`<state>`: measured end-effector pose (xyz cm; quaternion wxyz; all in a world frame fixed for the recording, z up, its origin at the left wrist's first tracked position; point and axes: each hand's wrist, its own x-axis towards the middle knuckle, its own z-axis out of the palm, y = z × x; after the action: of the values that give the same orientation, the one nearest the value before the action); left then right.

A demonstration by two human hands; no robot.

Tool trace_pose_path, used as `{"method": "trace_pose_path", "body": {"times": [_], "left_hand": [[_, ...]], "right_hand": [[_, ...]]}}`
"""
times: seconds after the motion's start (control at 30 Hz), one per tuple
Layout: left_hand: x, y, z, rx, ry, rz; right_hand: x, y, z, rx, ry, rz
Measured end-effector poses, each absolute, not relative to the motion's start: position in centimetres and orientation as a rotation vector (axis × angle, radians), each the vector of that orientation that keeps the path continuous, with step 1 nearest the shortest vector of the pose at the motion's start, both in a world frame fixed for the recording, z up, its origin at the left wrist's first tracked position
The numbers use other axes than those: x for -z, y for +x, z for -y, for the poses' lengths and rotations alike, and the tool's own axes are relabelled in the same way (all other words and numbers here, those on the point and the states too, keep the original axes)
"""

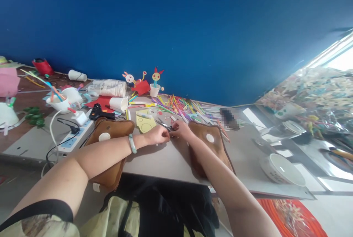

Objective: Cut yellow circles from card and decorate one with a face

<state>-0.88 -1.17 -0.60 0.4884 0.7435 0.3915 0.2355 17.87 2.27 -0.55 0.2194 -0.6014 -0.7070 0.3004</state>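
Scissors of grey metal (164,124) are noted beside the bare right hand (180,130) and pale-bangled left hand (158,135), whose grips cannot be determined, where skin could be nicked if these were closed carelessly

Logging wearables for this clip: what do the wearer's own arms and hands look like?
Left hand and right hand are both ungloved. A smooth, pale greenish bangle rings the left wrist. The left sleeve is pale with brownish patches, ending in a wide black cuff. The right arm shows no sleeve in view.
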Motion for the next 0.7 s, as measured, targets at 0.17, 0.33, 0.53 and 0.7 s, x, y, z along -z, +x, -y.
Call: {"method": "trace_pose_path", "body": {"times": [0.17,0.33,0.53,0.7], "left_hand": [[0.7,-1.1,0.9,-0.581,1.759,-0.985],[1.0,-1.0,0.4,-0.689,1.742,-1.075],[1.3,-0.9,0.0,-0.724,1.778,-1.102],[1.2,-1.1,0.3,-0.592,1.832,-1.071]], "right_hand": [[-0.1,18.1,-2.1,-0.987,-1.576,1.896],[-0.7,17.7,-0.1,-1.069,-1.465,1.88],[0.2,17.5,1.7,-1.176,-1.392,1.81],[1.0,17.8,1.9,-1.262,-1.352,1.79]]}}
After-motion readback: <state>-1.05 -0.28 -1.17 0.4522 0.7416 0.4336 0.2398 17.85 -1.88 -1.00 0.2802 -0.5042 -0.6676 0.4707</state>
